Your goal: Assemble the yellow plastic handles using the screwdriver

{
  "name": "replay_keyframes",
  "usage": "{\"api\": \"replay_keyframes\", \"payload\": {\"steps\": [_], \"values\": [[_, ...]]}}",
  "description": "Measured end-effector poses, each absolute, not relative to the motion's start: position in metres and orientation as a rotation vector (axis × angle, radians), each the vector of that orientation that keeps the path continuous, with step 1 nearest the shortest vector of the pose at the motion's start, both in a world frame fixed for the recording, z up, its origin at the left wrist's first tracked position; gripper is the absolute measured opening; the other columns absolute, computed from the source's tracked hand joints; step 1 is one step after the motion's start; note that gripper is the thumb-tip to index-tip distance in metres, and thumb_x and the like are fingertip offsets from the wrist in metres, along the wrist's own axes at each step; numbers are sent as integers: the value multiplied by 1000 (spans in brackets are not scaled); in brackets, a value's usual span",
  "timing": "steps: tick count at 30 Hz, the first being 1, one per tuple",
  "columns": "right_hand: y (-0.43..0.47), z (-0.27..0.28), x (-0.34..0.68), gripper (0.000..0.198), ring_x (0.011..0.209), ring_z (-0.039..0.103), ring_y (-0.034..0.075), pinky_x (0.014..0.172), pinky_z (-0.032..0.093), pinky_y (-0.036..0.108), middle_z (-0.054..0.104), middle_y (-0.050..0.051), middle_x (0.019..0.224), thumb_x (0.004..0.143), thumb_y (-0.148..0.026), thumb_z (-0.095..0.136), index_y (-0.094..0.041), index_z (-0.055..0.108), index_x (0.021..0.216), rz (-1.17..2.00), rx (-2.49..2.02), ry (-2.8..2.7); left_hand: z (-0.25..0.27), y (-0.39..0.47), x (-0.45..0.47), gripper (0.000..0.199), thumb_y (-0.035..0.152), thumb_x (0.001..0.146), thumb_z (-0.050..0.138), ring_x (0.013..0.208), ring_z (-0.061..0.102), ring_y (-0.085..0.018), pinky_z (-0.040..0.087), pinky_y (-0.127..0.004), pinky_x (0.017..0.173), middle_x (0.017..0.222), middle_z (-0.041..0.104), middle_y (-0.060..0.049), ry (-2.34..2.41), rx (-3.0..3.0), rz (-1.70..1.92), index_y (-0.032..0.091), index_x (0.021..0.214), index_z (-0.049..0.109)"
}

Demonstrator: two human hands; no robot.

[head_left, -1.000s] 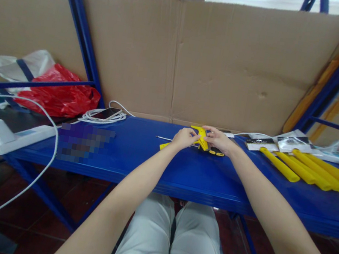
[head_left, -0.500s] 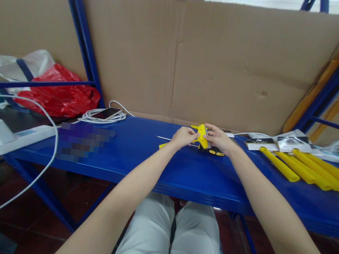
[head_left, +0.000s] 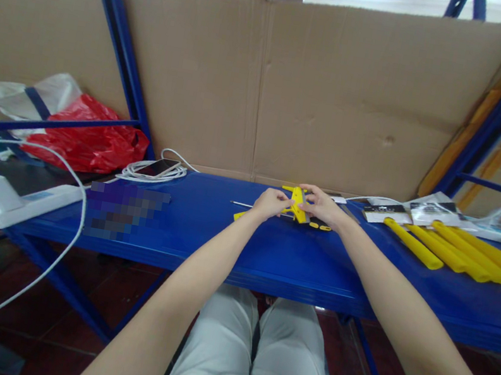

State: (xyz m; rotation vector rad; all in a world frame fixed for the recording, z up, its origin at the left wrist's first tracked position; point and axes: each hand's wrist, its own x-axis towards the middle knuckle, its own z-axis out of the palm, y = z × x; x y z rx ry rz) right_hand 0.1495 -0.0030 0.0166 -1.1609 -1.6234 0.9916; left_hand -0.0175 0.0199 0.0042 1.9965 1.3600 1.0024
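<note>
Yellow part (head_left: 298, 206) between left hand (head_left: 271, 204) and right hand (head_left: 324, 207)
Both pinch it over the blue bench (head_left: 286, 264); yellow tubes (head_left: 458, 251) lie rightward.

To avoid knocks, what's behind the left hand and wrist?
A thin rod and a yellow tip poke out from behind the left hand and wrist; what those cover is hidden.

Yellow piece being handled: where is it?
Just right of centre in the head view, the yellow piece is held between the left hand and right hand.
</note>
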Motion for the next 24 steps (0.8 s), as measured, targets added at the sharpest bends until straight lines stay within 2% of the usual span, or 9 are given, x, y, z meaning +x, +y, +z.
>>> {"api": "replay_keyframes", "payload": {"steps": [5,9,16,24], "values": [[-3,17,149,58,62,59,10,49,48,18,63,1,86,73,-7,63,-23,47,125,986,-1170,-1634,6,18,-18,19,32,77,64,43,53,-6,42,-19,47,71,69,-2,1333,1961,993,15,79,72],[-4,18,150,55,63,60,11,52,50,21,63,2,86,73,-6,63,-22,49,124,992,-1162,-1629,6,18,-18,20,33,75,66,43,52,-6,41,-19,47,72,69,-2,1346,1947,988,14,79,71],[-4,17,151,45,59,59,9,52,50,20,58,-2,75,78,-5,56,-21,52,120,990,-1157,-1627,2,22,-17,21,35,73,66,43,51,-6,40,-19,46,71,68,-2,1342,1971,993,14,78,71],[0,13,151,53,63,61,10,54,52,21,62,0,83,78,-7,58,-24,46,126,1027,-1126,-1599,1,24,-16,22,36,73,67,44,52,-6,42,-20,51,68,67,-1,1364,1981,995,15,77,72]]}}
